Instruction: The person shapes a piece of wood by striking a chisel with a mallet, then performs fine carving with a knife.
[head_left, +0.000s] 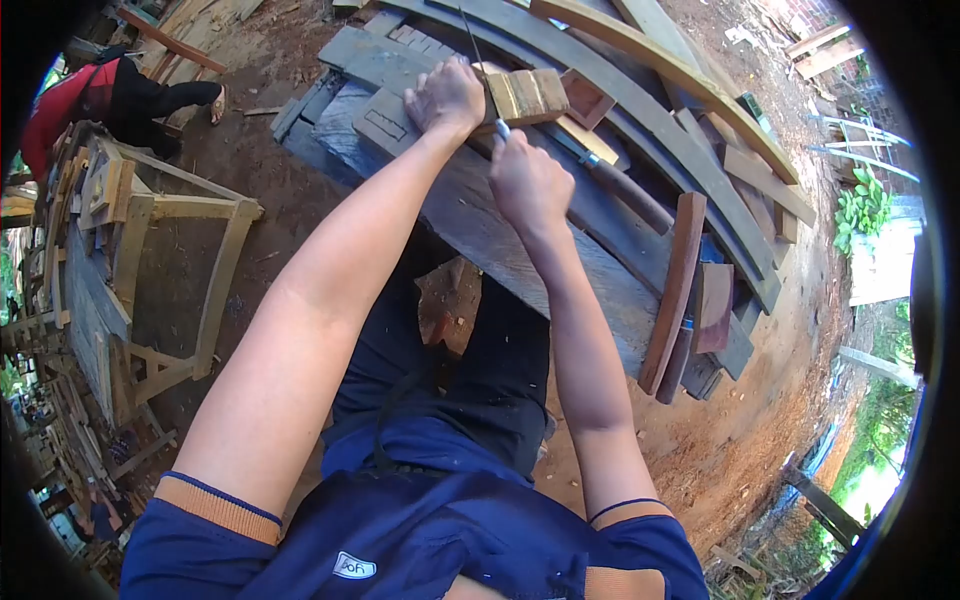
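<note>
My right hand (533, 185) is wrapped round the handle of a saw (486, 82), whose thin blade shows almost edge-on and points away from me. The blade runs between my left hand and the visible part of a wooden block (525, 96) that has several lines across it. My left hand (447, 97) is closed with bent fingers over the block's left end, pressing it on the bench; the fingertips are partly hidden. Beside the block lies a small brown wooden piece (586, 99). A chisel-like tool with a dark wooden handle (632, 197) rests to the right.
The weathered workbench (490, 235) carries long curved planks (680, 85) at its far side. A reddish-brown curved piece (673, 295) lies near its right end. To the left stands a wooden frame (225, 270); beyond it is another person in red (95, 95). Dirt ground surrounds the bench.
</note>
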